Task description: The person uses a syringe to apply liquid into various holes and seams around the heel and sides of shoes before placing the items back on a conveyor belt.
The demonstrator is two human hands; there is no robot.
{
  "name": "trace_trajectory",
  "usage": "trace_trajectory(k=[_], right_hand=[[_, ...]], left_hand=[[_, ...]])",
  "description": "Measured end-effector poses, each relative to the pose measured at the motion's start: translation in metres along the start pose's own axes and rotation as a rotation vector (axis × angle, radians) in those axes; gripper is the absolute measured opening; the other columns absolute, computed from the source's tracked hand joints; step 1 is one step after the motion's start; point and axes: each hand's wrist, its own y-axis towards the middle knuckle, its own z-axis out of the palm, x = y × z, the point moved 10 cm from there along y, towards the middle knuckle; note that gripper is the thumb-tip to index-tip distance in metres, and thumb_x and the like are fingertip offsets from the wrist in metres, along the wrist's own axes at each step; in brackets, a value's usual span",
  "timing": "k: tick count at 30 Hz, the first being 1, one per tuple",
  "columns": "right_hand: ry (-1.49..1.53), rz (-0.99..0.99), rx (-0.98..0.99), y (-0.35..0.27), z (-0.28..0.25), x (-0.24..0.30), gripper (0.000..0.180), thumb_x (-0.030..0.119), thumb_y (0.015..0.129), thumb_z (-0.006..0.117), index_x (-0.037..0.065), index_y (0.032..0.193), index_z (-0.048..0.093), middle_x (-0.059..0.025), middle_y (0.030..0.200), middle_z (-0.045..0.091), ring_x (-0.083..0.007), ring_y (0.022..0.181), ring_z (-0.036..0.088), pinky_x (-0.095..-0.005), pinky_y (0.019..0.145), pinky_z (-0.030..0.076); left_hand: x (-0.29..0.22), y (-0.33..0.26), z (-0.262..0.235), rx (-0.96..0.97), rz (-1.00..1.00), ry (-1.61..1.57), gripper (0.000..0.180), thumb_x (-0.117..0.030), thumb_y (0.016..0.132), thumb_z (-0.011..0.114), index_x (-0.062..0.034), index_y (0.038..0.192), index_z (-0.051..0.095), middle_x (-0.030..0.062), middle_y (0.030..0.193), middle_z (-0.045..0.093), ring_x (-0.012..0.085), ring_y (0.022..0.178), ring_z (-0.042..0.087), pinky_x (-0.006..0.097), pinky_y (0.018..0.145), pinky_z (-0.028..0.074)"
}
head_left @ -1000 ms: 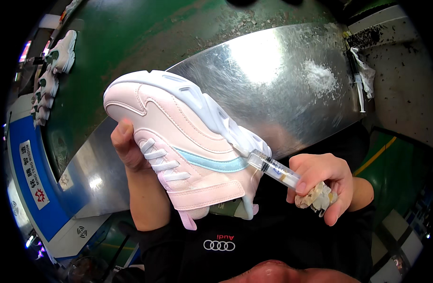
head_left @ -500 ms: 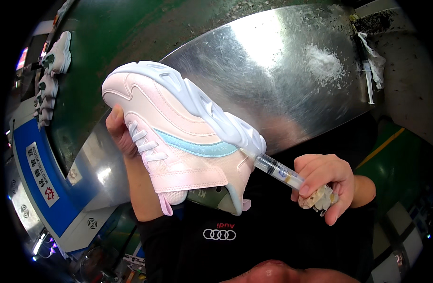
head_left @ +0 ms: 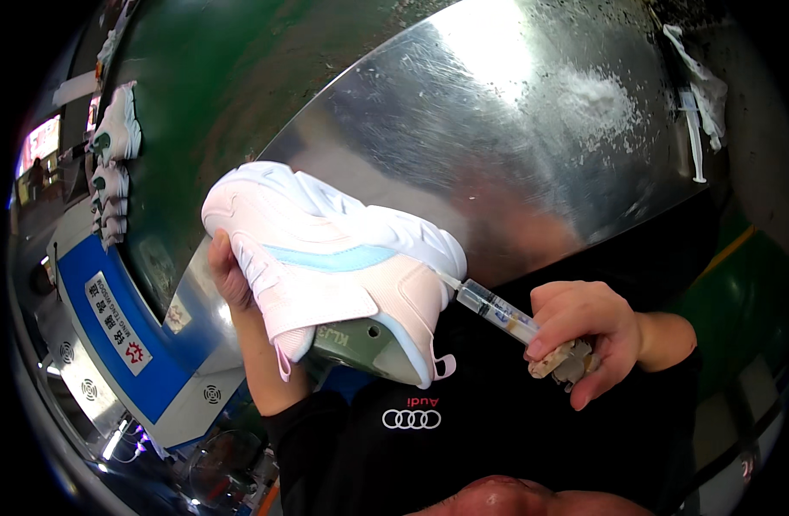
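Observation:
A pale pink sneaker (head_left: 325, 232) with a light blue stripe and white sole is held up on its side, sole turned up and away. My left hand (head_left: 228, 273) grips it by the lace side, most of its fingers hidden behind it. A dark green shoe last (head_left: 368, 348) fills its opening. My right hand (head_left: 588, 331) is closed around the plunger end of a clear syringe (head_left: 502, 312), along with a crumpled whitish wad (head_left: 571, 363). The syringe's tip meets the heel, near the seam between sole and upper; exact contact is hard to tell.
Beyond the sneaker lies a shiny metal tabletop (head_left: 386, 129) with a patch of white powder (head_left: 596, 101). Another syringe (head_left: 693, 138) lies at its right edge beside a crumpled white bag (head_left: 704, 86). Several sneakers (head_left: 117, 129) stand in a row at far left, above a blue and white panel (head_left: 123, 327).
The sneaker has tilted, showing more of the last in its opening, and sits slightly lower. The syringe has moved a little left with the heel. The whole view has shifted somewhat.

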Motion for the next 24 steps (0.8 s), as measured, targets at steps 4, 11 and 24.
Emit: trace_trajectory(k=[4, 11, 24], right_hand=[[-0.022, -0.023, -0.003, -0.001, 0.004, 0.001, 0.049, 0.031, 0.070, 0.077, 0.002, 0.105, 0.060, -0.0053, 0.092, 0.065, -0.0164, 0.062, 0.051, -0.0284, 0.057, 0.039], [-0.134, -0.081, -0.003, 0.001, 0.016, -0.002, 0.047, 0.028, 0.069, 0.077, 0.003, 0.106, 0.060, -0.0046, 0.093, 0.065, -0.0177, 0.063, 0.053, -0.0288, 0.058, 0.040], [-0.353, -0.194, -0.071, -0.004, 0.037, -0.005, 0.047, 0.034, 0.071, 0.076, 0.003, 0.102, 0.060, -0.0028, 0.079, 0.064, -0.0159, 0.054, 0.049, -0.0283, 0.053, 0.033]], left_hand=[[-0.020, -0.027, -0.042, -0.160, 0.110, 0.233, 0.059, -0.038, 0.083, 0.051, 0.0010, 0.126, 0.044, 0.0182, 0.120, 0.054, 0.0313, 0.109, 0.054, 0.043, 0.095, 0.043], [-0.031, -0.079, -0.076, -0.193, 0.220, 0.459, 0.050, -0.025, 0.086, 0.053, 0.0070, 0.122, 0.041, 0.0213, 0.111, 0.056, 0.0289, 0.098, 0.060, 0.040, 0.085, 0.049], [0.059, -0.155, -0.074, -0.163, -0.007, 0.086, 0.066, -0.005, 0.074, 0.059, 0.0056, 0.132, 0.030, 0.0226, 0.127, 0.046, 0.0336, 0.116, 0.049, 0.045, 0.101, 0.037]])
